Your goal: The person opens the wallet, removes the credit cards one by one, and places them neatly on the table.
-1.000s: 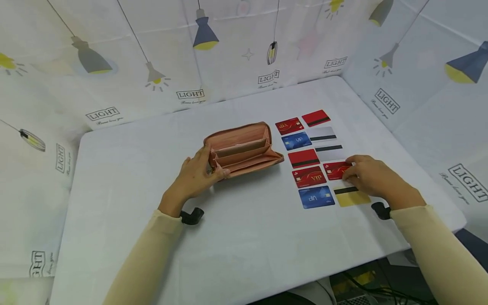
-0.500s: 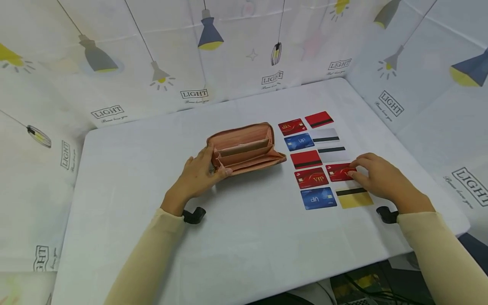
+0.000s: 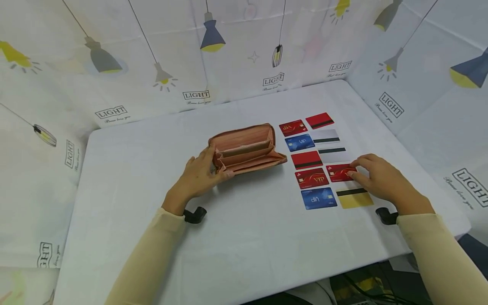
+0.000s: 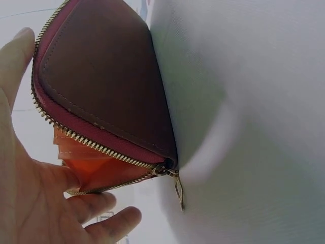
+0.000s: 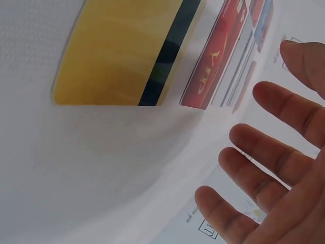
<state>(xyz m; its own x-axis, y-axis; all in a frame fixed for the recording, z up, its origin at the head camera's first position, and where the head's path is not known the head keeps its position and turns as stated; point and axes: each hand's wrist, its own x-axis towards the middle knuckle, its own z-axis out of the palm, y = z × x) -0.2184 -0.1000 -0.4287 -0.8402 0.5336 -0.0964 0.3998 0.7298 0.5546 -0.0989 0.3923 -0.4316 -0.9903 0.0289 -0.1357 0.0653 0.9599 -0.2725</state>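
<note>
A brown zip-around wallet stands open on the table, its tan compartments facing up and forward. My left hand grips its left end, thumb at the front edge and fingers behind. The left wrist view shows the wallet's smooth outer cover, its brass zipper and hanging zipper pull. My right hand hovers with loosely bent, spread fingers at the right end of a red VIP card. In the right wrist view, nothing lies between its fingers. Just nearer lies a gold card with a black stripe.
Two columns of cards lie right of the wallet, including a blue card, a red striped card and a silver card. The white table meets printed curtains at the back and right.
My right hand has drawn back slightly to the right, uncovering more of the red VIP card. My left hand keeps its grip on the wallet. The head view has shifted a little.
</note>
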